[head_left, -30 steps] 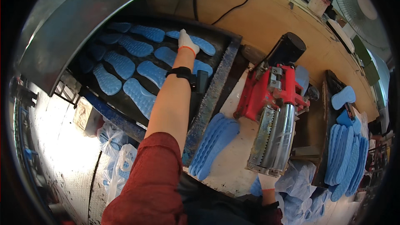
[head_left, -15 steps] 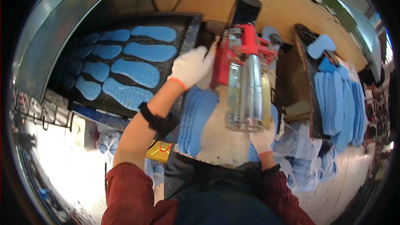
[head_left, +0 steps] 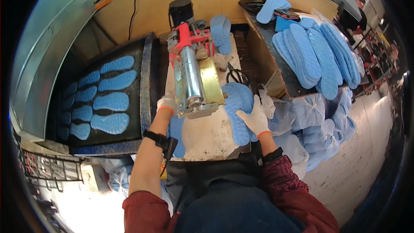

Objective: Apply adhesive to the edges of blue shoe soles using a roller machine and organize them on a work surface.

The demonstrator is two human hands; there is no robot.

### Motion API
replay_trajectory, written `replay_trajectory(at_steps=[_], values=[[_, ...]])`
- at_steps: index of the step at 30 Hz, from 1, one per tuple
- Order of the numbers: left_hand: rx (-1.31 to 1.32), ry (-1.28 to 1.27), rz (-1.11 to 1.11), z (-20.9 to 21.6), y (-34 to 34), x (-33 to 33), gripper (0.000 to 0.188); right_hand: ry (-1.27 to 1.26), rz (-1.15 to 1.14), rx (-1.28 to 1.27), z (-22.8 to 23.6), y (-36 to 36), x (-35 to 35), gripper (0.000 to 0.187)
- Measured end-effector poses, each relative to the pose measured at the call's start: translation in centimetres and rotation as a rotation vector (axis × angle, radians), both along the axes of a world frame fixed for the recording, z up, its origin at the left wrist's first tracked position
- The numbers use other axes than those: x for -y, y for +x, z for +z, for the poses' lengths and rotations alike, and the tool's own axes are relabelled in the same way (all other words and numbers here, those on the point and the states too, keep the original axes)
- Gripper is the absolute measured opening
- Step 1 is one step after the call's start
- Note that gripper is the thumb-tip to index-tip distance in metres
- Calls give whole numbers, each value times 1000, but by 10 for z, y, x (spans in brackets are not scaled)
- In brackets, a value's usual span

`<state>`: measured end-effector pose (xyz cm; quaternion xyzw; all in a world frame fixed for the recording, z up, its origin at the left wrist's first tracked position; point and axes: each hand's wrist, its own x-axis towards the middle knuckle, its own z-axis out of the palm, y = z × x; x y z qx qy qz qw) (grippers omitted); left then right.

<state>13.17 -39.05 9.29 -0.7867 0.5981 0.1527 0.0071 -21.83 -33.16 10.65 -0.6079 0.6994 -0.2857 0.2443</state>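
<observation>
A red roller machine point(head_left: 192, 67) with a steel cylinder and a brass plate stands on the white bench point(head_left: 211, 136). My left hand point(head_left: 166, 104), in a white glove, rests at the machine's front left corner, above a blue sole point(head_left: 177, 131) lying on the bench. My right hand point(head_left: 253, 118), also gloved, lies flat on a stack of blue soles point(head_left: 238, 103) to the right of the machine. Whether the left hand grips anything is hidden by the machine.
A dark conveyor tray point(head_left: 146, 73) on the left carries several blue soles point(head_left: 111, 102). A table point(head_left: 276, 67) at the right bears a pile of blue soles point(head_left: 317, 54). Clear bags of soles point(head_left: 312, 112) sit below it. Scissors point(head_left: 235, 76) lie behind the stack.
My left hand has come back from the conveyor tray to the machine's front left corner. My right hand has moved onto the stack of soles at the right. The view swung rightward.
</observation>
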Motion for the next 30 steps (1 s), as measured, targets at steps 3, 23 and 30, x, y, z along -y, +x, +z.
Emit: replay_trajectory(at_steps=[3, 23, 30], values=[[-206, -95, -78, -59, 23, 8, 48, -31, -3, -99, 11, 7, -5, 101], [-1820, -153, 49, -117, -1, -7, 50, -262, 259, -514, 20, 56, -4, 72], [-1224, -556, 75, -85, -23, -21, 47, -231, 275, -467, -9, 72, -2, 80]])
